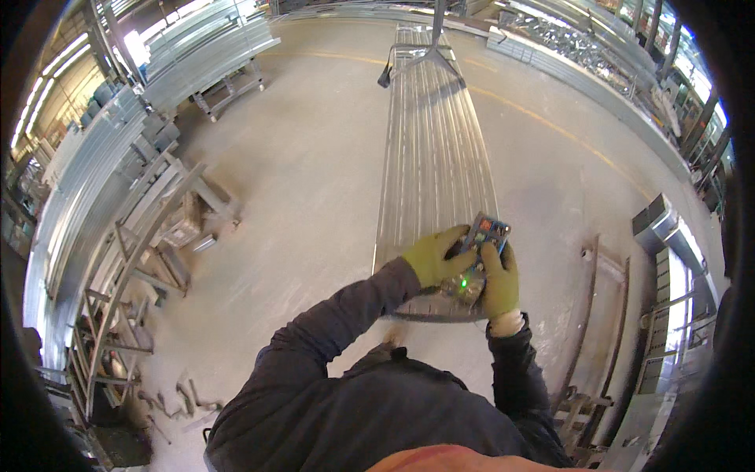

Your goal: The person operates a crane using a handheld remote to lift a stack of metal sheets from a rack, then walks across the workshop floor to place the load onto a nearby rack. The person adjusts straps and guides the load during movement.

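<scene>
Both my hands wear yellow-green gloves and are closed around a dark handheld remote control [489, 228] with small red and blue patches on its face. My left hand [434, 258] grips its left side, and my right hand [501, 282] wraps the right side with the thumb on its front. A small green light glows just below, between the hands. Beneath them a long bundle of ribbed metal profiles [429, 173] stretches away from me. Near its far end a dark sling [431, 53] goes around the bundle and rises to a vertical hanging part.
At left, long metal profiles [86, 181] lie on a steel rack [118, 291]. Another stack [208, 59] stands farther back. A low rail frame [586, 338] and metal channels [668, 315] are at right. Scrap metal [558, 43] fills a long bin at the far right.
</scene>
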A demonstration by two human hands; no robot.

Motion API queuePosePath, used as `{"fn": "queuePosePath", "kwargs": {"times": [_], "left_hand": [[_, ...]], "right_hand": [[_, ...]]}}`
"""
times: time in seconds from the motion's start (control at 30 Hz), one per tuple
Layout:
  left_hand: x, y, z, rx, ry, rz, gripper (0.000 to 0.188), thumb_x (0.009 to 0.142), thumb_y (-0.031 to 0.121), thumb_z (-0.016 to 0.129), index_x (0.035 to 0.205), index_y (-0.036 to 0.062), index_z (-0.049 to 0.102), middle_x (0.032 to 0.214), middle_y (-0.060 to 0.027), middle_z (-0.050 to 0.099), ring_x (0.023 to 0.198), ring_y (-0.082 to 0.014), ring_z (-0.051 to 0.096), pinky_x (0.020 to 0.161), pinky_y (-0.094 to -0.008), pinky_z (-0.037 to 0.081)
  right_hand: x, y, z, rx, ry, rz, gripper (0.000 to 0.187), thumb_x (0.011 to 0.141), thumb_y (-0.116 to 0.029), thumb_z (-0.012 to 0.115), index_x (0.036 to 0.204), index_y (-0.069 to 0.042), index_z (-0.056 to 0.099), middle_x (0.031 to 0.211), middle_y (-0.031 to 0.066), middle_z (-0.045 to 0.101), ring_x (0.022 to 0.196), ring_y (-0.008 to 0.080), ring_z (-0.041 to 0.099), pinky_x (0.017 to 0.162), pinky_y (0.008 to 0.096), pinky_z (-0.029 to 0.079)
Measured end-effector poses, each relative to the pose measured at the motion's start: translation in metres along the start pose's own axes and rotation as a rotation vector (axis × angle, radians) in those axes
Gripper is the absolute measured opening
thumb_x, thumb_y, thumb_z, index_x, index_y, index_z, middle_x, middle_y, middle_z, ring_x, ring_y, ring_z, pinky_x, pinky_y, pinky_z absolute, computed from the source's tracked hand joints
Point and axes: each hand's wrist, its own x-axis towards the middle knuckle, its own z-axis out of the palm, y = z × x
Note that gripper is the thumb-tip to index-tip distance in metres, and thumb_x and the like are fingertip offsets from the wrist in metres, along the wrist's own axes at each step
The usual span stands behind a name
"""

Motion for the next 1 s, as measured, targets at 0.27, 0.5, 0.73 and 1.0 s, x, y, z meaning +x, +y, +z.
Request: {"fn": "queuePosePath", "kwargs": {"times": [0.27,0.5,0.73,1.0], "left_hand": [[0.041,-0.017,0.019,-0.039,-0.028,0.012,0.063,0.101,0.037,0.067,0.147,-0.0046,0.052,0.126,-0.0292,0.071,0.116,-0.0379,0.072,0.099,-0.0435,0.055],[0.038,-0.023,0.076,-0.18,0.072,0.011,0.057,0.098,0.03,0.07,0.142,-0.004,0.056,0.117,-0.0272,0.073,0.106,-0.0366,0.074,0.093,-0.0429,0.057],[0.04,-0.023,0.092,-0.23,0.044,-0.009,0.056,0.102,0.023,0.067,0.149,-0.0034,0.051,0.125,-0.0204,0.073,0.111,-0.0272,0.073,0.094,-0.0391,0.057],[0.039,-0.026,0.093,-0.094,0.009,-0.153,0.059,0.105,0.031,0.064,0.153,0.0001,0.049,0.134,-0.0224,0.068,0.123,-0.0273,0.068,0.105,-0.0372,0.051]], "right_hand": [[0.025,0.004,-0.022,-0.13,0.151,0.044,0.054,0.106,-0.024,0.065,0.15,0.001,0.05,0.132,0.0105,0.067,0.117,0.0189,0.063,0.101,0.0346,0.052],[0.008,0.005,-0.061,-0.112,0.14,0.126,0.063,0.104,-0.026,0.067,0.156,0.003,0.043,0.137,0.0125,0.065,0.124,0.0201,0.06,0.108,0.0356,0.049],[0.012,0.019,-0.083,-0.169,0.087,0.059,0.066,0.104,-0.03,0.067,0.156,0.003,0.045,0.137,0.0133,0.066,0.123,0.0202,0.062,0.107,0.036,0.05],[0.024,0.027,-0.084,-0.125,0.105,0.122,0.056,0.104,-0.025,0.067,0.15,0.002,0.051,0.133,0.0129,0.067,0.12,0.0195,0.064,0.104,0.0349,0.051]]}}
